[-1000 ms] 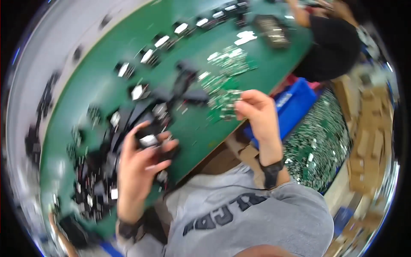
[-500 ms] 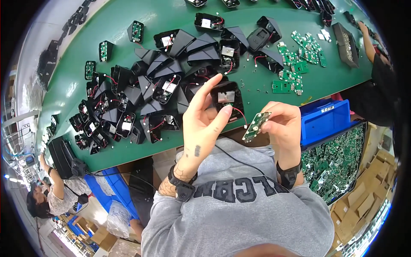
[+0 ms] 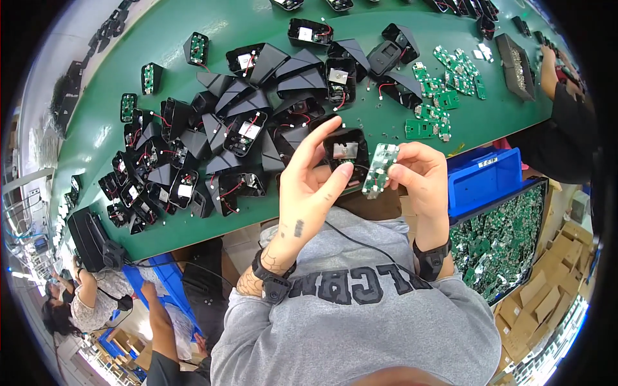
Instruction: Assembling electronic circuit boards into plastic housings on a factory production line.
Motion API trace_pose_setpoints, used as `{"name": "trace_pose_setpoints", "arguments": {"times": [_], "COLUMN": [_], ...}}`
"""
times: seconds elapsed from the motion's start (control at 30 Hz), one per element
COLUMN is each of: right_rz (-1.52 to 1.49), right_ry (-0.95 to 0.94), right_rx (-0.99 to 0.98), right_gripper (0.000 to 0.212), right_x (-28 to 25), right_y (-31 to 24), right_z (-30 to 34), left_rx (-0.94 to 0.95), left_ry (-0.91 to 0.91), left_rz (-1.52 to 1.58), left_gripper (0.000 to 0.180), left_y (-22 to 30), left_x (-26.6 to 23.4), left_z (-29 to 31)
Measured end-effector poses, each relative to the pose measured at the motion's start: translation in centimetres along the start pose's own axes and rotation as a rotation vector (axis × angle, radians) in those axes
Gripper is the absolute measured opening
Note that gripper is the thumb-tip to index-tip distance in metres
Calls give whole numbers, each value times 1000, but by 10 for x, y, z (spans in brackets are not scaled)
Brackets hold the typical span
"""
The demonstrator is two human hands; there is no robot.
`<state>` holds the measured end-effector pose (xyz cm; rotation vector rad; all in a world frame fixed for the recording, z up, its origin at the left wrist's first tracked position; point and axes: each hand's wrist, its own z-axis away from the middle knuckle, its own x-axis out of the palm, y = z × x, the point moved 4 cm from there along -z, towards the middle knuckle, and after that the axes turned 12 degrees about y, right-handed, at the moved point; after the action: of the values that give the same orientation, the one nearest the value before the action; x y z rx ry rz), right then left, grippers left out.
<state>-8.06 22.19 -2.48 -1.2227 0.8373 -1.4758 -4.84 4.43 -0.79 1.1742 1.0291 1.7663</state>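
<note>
holding housing (image 3: 346, 150), left hand (image 3: 310, 193); circuit board (image 3: 381, 168), right hand (image 3: 425, 177); cluttered green table (image 3: 96, 151); probably cartons (image 3: 541, 294) at right

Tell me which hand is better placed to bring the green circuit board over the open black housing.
Probably the right: the right hand pinches the circuit board close beside the housing, while the left hand is occupied holding that housing.
</note>
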Motion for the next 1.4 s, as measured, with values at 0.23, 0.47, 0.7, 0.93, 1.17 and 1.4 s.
{"name": "trace_pose_setpoints", "arguments": {"times": [0.23,0.47,0.7,0.93,1.17,1.4], "right_rz": [122,651,606,650,469,633], "right_ry": [110,-79,-4,-98,-26,293], "right_rx": [-70,-1044,-1019,-1034,-882,-1073], "right_gripper": [20,26,23,22,13,10], "right_x": [14,26,28,26,31,31], "right_y": [-7,-35,-34,-30,-18,-17], "right_z": [3,16,13,10,9,17], "left_rx": [-88,-61,-5,0,42,170], "left_ry": [-91,-36,3,8,20,36], "left_rz": [-28,-12,10,8,-31,-79], "left_gripper": [79,76,75,74,73,68], "left_y": [-3,-8,-7,-5,-9,-8], "left_x": [8,4,6,4,10,15], "left_z": [7,3,4,2,5,10]}}
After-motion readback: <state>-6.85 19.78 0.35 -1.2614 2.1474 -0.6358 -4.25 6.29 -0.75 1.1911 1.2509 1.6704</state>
